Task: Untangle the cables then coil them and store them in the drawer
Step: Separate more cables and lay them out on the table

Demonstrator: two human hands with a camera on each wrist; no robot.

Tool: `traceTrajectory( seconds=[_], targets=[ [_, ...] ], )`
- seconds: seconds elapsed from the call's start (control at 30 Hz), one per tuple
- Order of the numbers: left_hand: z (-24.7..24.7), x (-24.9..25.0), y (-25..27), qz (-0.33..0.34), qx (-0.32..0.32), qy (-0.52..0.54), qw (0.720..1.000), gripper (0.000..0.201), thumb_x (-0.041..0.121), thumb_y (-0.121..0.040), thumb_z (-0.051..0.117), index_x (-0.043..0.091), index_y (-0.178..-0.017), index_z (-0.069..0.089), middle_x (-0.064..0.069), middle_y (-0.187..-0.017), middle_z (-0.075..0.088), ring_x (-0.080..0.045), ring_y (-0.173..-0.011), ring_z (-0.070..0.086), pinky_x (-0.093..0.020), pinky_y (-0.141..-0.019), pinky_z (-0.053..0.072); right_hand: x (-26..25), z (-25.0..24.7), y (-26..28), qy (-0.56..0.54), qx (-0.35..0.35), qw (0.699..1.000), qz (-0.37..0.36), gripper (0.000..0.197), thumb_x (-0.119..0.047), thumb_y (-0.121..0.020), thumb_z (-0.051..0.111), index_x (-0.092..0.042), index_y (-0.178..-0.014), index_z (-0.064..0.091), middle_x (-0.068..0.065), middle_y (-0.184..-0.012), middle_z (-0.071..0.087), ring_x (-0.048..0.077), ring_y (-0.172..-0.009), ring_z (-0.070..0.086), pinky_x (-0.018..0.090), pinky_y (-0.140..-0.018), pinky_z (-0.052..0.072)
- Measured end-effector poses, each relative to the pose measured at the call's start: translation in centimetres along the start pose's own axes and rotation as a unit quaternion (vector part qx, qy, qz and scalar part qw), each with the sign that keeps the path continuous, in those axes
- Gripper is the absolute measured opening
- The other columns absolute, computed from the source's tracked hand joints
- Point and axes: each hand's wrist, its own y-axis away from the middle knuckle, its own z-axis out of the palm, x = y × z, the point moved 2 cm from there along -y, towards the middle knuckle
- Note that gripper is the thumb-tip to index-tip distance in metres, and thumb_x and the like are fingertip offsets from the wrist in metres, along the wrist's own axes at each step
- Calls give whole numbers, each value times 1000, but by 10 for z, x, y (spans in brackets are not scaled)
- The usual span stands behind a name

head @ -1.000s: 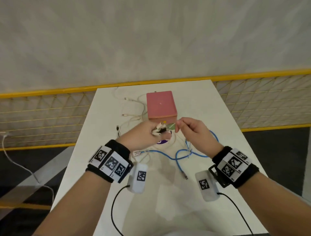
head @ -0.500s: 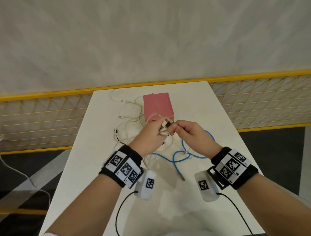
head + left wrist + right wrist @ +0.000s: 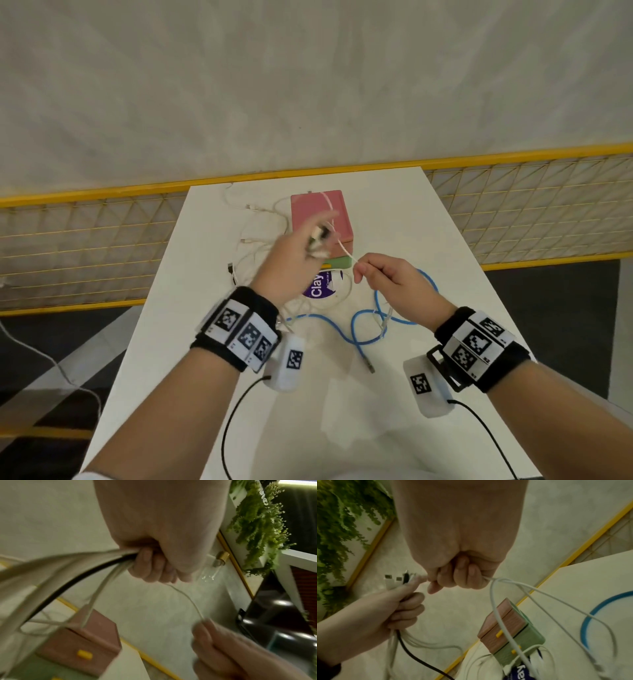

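Observation:
My left hand (image 3: 305, 250) is raised above the table and grips a bundle of cable ends (image 3: 319, 237), several white and one black, with the plugs (image 3: 397, 580) sticking out past the fingers. My right hand (image 3: 363, 271) is beside it to the right and pinches one thin white cable (image 3: 344, 249) that runs up to the left hand. More white cables (image 3: 263, 240) lie tangled on the white table (image 3: 404, 219). A blue cable (image 3: 359, 329) loops under my right wrist. The pink and green drawer box (image 3: 317, 209) stands at the far middle, its green drawer (image 3: 338, 263) pulled out.
A purple round "Clay" lid (image 3: 318, 286) lies in front of the drawer box among the cables. A yellow mesh fence (image 3: 85, 246) runs behind and beside the table. The table's edges are close on both sides.
My left hand has risen and moved away from me with the bundle. The hands have come apart, and the thin white cable is now drawn out between them.

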Motion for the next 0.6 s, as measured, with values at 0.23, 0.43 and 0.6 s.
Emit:
traceTrajectory(
  seconds=[0.23,0.43,0.6],
  targets=[
    [-10,-13,-14,-71,145,53,985,26,5,-96,51,21,-115,60,4,-90,65,-5,-70,59,-6,-54,41,8,-6,2,-11,11,1000,8,25,-22,-100,42,-16,-84,60,0,-63,39,8,-59,34,19,-60,34],
    [-27,-7,-11,-12,187,8,982,28,2,-93,54,20,-114,61,20,-82,59,15,-66,56,-5,-58,39,20,-2,9,3,7,1000,31,26,-24,-100,41,-21,-82,60,21,-77,51,25,-67,41,30,-67,38],
    [17,5,1,31,-80,-32,996,10,25,-96,58,20,-104,61,14,-73,58,3,-55,52,-12,-50,37,-4,1,-3,-24,7,1000,-19,24,-23,-99,43,-14,-92,64,14,-77,55,8,-63,37,20,-62,36]
  ],
)
